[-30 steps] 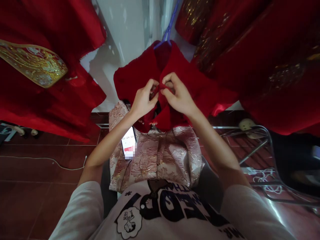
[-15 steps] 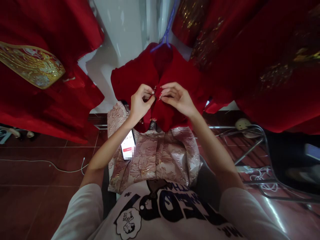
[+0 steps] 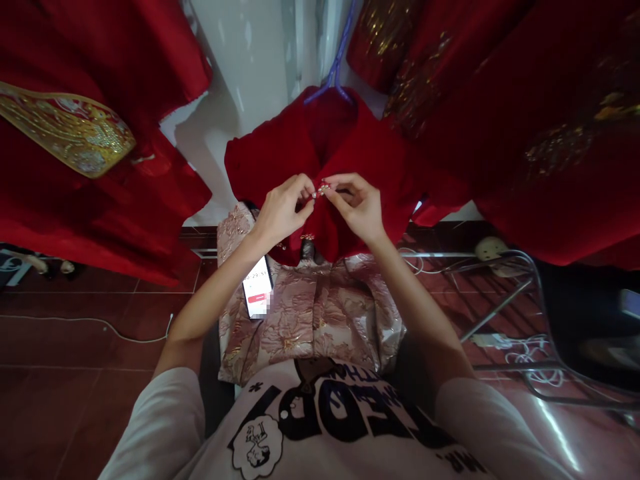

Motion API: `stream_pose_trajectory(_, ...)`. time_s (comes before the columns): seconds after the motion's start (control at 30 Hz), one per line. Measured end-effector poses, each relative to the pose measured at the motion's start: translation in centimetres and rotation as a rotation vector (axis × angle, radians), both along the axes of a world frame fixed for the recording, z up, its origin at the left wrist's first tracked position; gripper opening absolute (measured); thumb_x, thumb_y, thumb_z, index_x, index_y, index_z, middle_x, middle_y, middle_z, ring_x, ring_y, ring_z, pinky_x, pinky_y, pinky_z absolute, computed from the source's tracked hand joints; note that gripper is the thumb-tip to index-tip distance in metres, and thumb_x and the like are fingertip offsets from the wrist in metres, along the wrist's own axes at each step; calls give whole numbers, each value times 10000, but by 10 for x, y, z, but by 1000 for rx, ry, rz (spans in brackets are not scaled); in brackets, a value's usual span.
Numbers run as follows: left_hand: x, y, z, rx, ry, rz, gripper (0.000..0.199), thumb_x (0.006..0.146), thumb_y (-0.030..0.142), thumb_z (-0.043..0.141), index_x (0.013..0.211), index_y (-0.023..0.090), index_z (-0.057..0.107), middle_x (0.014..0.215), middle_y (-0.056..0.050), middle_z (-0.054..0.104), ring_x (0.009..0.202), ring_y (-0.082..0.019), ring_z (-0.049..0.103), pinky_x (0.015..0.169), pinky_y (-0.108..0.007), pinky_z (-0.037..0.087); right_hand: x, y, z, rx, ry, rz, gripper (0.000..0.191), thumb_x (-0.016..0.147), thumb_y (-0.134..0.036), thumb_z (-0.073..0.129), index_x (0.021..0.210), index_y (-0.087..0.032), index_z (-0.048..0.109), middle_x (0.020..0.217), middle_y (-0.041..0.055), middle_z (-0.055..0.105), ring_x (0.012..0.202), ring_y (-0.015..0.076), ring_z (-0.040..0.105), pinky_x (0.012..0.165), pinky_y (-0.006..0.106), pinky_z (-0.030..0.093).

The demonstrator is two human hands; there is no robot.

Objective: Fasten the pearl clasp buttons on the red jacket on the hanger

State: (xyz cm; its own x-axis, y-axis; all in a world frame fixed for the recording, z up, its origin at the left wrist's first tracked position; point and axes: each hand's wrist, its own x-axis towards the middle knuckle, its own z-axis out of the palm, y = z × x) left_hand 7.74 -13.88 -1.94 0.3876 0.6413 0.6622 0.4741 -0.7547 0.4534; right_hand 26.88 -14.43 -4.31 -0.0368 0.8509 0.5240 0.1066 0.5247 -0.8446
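Observation:
A red jacket (image 3: 275,148) hangs in front of me on a blue hanger (image 3: 336,75), its lower edge over the pink brocade cloth on my lap. My left hand (image 3: 287,205) pinches a small beaded fastener at the left front edge. From the other side, my right hand (image 3: 357,203) has thumb and index finger closed on a gold-and-pearl beaded clasp (image 3: 323,189) on the right front edge. The fingertips of both hands nearly meet; whether the two halves are joined I cannot tell. Lower down, another beaded clasp (image 3: 307,237) shows on the jacket.
A lit phone (image 3: 257,297) lies on the brocade cloth (image 3: 295,313). Red garments with gold embroidery (image 3: 95,143) hang at both sides. A metal-framed chair (image 3: 535,280) stands at right, with white cables (image 3: 537,363) beneath it. Another cable (image 3: 125,339) crosses the tiled floor.
My right hand has brought its fingers together on the beaded clasp, now beside the left fingertips. My left hand has shifted slightly right and down. The view has moved a little.

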Motion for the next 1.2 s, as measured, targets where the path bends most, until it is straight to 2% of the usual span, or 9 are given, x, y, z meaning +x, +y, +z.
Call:
stream_pose_trajectory(0.3,7,-9,9,-82,-17,1,118,882,106,691,889,171,592,843,3,716,768,-109,689,752,-220,563,-6,-10,-1,174,-25,-115,380,918,-578,703,1093,-245,756,1043,34,656,960,149,682,887,324,654)
stream_pose_trajectory(0.6,11,-6,12,-116,71,59,124,868,73,689,921,161,618,874,-5,730,807,-126,712,785,-229,558,-1,-7,-5,103,-21,-122,463,838,-617,776,1128,-256,765,1143,46,627,1009,172,694,979,406,657)
stream_pose_trajectory(0.8,10,-7,17,-111,234,116,54,923,124,636,965,152,653,950,-43,738,868,-179,729,821,-285,563,-2,-4,-8,107,-23,-120,424,858,-571,776,1133,-248,771,1152,53,617,1034,182,695,1008,426,650)
stream_pose_trajectory(1.0,9,-7,22,-52,393,150,109,961,143,586,1019,130,678,980,-88,732,847,-215,723,827,-326,556,-1,-4,-7,116,-5,-107,371,852,-518,800,1105,-246,789,1130,58,641,1070,204,685,993,456,660)
stream_pose_trajectory(1.2,7,-2,26,-17,396,68,99,969,152,578,950,147,675,920,-71,720,872,-219,721,856,-334,552,4,-1,-2,98,-51,-46,357,857,-487,790,1118,-246,758,1142,64,642,1127,225,660,993,481,650)
